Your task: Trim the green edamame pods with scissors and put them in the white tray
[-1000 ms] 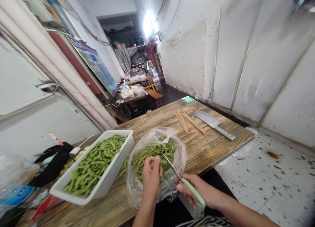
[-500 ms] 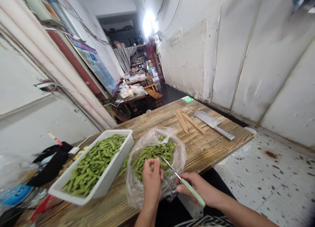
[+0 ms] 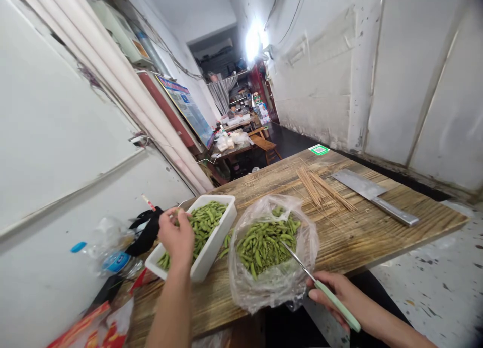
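Note:
My left hand (image 3: 177,237) is over the left side of a white plastic tub (image 3: 231,209) of green soybean pods (image 3: 207,221). Its thumb and fingers are drawn together, and what is between them is too small to make out. My right hand (image 3: 337,295) grips the light green handle of a pair of scissors (image 3: 335,303), seen edge-on. The thin metal blades point up and left over an open clear plastic bag (image 3: 241,292). More pods (image 3: 264,242) fill this bag, which stands just right of the tub. A few loose pods lie between them.
Right of the bag, thin wooden skewers (image 3: 320,187) and a cleaver (image 3: 362,186) lie on the wooden table (image 3: 407,242). A green-and-white code card (image 3: 319,149) is at the far edge. A plastic bottle (image 3: 116,262) and red packaging (image 3: 101,328) are at the left.
My left hand has moved from above the bag leftward to above the tub. My right hand still holds the scissors at the bag. The view has turned left.

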Demonstrator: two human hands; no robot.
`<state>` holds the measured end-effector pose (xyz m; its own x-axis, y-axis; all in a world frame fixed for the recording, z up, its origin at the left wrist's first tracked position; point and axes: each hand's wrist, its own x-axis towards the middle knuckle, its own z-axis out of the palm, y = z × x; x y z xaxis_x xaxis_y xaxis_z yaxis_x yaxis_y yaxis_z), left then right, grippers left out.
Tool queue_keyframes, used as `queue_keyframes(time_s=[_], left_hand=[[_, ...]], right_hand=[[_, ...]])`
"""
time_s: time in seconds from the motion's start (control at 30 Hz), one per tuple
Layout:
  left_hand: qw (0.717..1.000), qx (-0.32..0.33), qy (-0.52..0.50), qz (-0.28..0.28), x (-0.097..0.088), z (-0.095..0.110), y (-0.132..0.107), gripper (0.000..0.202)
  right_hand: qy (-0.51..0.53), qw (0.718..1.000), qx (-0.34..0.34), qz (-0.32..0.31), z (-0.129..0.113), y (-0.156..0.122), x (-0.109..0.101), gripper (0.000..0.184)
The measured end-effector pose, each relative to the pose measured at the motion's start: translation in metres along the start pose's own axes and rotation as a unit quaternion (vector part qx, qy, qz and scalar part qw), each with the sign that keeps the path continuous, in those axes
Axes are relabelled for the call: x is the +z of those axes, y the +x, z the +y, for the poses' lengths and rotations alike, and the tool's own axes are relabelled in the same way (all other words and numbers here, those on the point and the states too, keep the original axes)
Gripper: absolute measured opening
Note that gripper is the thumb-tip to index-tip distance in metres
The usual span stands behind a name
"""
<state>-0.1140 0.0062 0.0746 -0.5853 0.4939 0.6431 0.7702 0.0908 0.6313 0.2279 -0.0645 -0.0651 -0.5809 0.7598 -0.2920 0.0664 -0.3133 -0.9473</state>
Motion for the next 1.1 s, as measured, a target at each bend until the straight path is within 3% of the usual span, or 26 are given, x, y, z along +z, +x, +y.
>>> queue_keyframes(time_s=[0.03,0.1,0.23,0.3,0.4,0.47,0.5,0.57,0.63,0.73,0.87,0.97,1.1], left_hand=[[0.997,0.019,0.074,0.002,0.003,-0.01,0.019,0.03],[0.982,0.032,0.179,-0.054,0.012,-0.031,0.049,0.032],[0.908,0.089,0.258,-0.319,0.036,-0.063,0.072,0.032],[0.885,0.126,0.26,-0.365,0.042,-0.068,0.069,0.035],[0.916,0.147,0.262,-0.265,0.035,-0.05,0.047,0.042],[0.944,0.173,0.211,-0.187,0.024,-0.026,0.018,0.04],[0.95,0.188,0.164,-0.187,0.019,-0.012,-0.001,0.036],[0.948,0.184,0.049,-0.254,0.013,0.011,-0.044,0.027],[0.935,0.108,-0.023,-0.336,0.014,0.024,-0.087,0.015],[0.925,0.024,0.009,-0.379,0.025,0.023,-0.13,0.023],[0.919,-0.015,0.024,-0.393,0.039,0.01,-0.143,0.019],[0.893,-0.059,-0.063,-0.441,0.04,0.009,-0.144,0.01],[0.851,-0.159,-0.199,-0.459,0.034,0.021,-0.154,0.022]], right_hand=[[0.0,1.0,-0.002,-0.002,0.001,0.0,0.0,0.045],[0.002,1.0,-0.008,-0.006,0.003,0.0,0.001,0.044],[0.017,1.0,-0.003,-0.004,0.0,-0.005,0.0,0.045],[0.022,1.0,0.007,0.0,-0.004,-0.008,-0.002,0.044],[0.023,1.0,0.008,0.009,-0.006,-0.009,-0.004,0.043],[0.029,0.999,0.005,0.015,-0.006,-0.009,-0.005,0.042],[0.033,0.999,0.004,0.017,-0.005,-0.008,-0.005,0.042],[0.039,0.999,0.003,0.02,-0.005,-0.007,-0.005,0.042],[0.042,0.999,0.002,0.016,-0.005,-0.008,-0.004,0.041],[0.035,0.999,0.005,0.009,-0.007,-0.009,-0.001,0.042],[0.026,1.0,0.006,-0.004,-0.009,-0.01,0.003,0.045],[-0.013,1.0,-0.018,-0.006,-0.014,-0.012,0.004,0.045],[-0.135,0.987,-0.086,0.009,-0.025,-0.016,0.003,0.04]])
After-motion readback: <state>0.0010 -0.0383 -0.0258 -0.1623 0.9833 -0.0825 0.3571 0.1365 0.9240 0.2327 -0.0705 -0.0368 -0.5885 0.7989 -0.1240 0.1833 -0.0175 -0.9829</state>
